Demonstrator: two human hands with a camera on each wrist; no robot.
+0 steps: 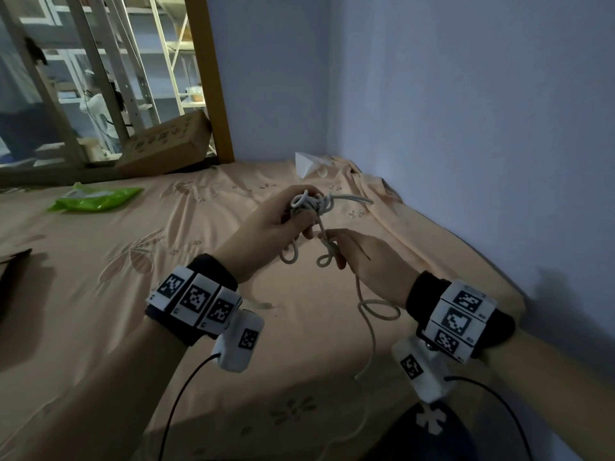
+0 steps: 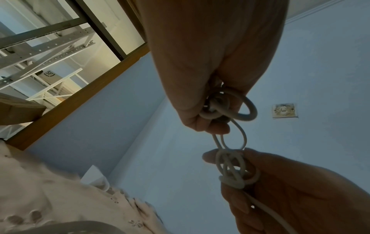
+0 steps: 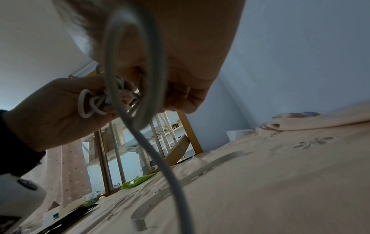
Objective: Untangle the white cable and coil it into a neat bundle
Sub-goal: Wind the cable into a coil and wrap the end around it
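Observation:
Over the bed, both hands hold the white cable (image 1: 319, 224) in the air. My left hand (image 1: 299, 224) grips a tangled clump of its loops (image 2: 220, 109), fingers curled round it. Just below and to the right, my right hand (image 1: 336, 257) pinches a smaller knotted loop (image 2: 232, 171) between thumb and fingers. A short double strand joins the two knots. From the right hand the cable drops to the sheet, forms a loose loop (image 1: 379, 309) and trails toward me. In the right wrist view the cable (image 3: 140, 63) hangs blurred in front of the palm, with the left hand's tangle (image 3: 90, 104) behind.
A peach bedsheet (image 1: 166, 277) covers the bed. A green packet (image 1: 96, 199) lies at the far left, a cardboard box (image 1: 166, 144) leans by a wooden post (image 1: 209, 78), and a white folded object (image 1: 309, 163) sits in the far corner. Blue walls bound the right and back.

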